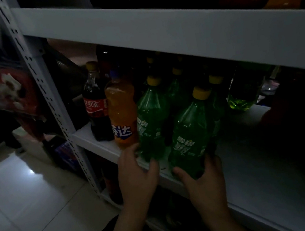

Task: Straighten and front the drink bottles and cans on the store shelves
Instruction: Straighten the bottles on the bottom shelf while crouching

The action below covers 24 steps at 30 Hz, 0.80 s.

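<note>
Now, at the front edge of the middle shelf (100,143), near its left corner: right hand (204,181) wrapped around the base of the nearest green bottle (191,139), thumb on the left side, fingers (213,160) curled round the right. Left hand (135,176) open and loose, fingertips brushing the base of the second green bottle (153,123), not gripping it as far as can be told. To the left along the same edge, an orange bottle (122,112), then a cola bottle (96,108) set slightly further back. Probably best to turn the held bottle from the base, label square to the aisle. Keep it upright, foot flush with the front edge, shoulder just beside its neighbour. Steady the second bottle with the free hand against a knock. Dim light; labels deeper in unreadable.
</note>
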### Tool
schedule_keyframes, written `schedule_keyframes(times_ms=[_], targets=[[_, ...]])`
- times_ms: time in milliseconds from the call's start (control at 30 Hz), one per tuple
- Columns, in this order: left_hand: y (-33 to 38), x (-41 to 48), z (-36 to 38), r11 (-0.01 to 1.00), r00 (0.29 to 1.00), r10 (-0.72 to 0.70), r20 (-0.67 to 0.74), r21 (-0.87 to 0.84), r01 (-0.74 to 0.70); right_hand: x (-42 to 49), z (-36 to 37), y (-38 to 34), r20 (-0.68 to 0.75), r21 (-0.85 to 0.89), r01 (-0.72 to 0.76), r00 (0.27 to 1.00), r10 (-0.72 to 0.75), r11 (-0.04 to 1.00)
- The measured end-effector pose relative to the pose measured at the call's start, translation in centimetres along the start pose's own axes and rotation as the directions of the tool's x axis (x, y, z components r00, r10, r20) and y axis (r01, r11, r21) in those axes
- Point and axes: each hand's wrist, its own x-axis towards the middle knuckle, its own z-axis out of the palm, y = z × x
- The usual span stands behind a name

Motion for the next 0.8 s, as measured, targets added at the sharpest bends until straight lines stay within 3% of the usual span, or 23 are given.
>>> schedule_keyframes(times_ms=[133, 300, 633, 800], targets=[[0.9, 1.8, 0.9, 0.999, 0.999, -0.013, 0.049, -0.032, 0.015, 0.1, -0.1, -0.3, -0.004, -0.04, 0.03, 1.0, -0.03, 0.999], [1.2, 1.6, 2.1, 0.994, 0.997, -0.055, -0.045, 0.092, 0.059, 0.1, 0.0, -0.4, -0.016, -0.049, 0.054, 0.998, -0.055, 0.997], [0.8, 0.7, 1.9, 0.987, 0.998, -0.024, -0.053, 0.159, 0.032, 0.4, 0.5, -0.6, 0.004, -0.011, 0.062, 0.998, -0.062, 0.998], [0.3, 0.8, 1.3, 0.995, 1.0, -0.018, -0.001, 0.1, 0.018, 0.4, 0.3, -0.6, 0.01, -0.022, 0.049, 0.999, -0.049, 0.999]])
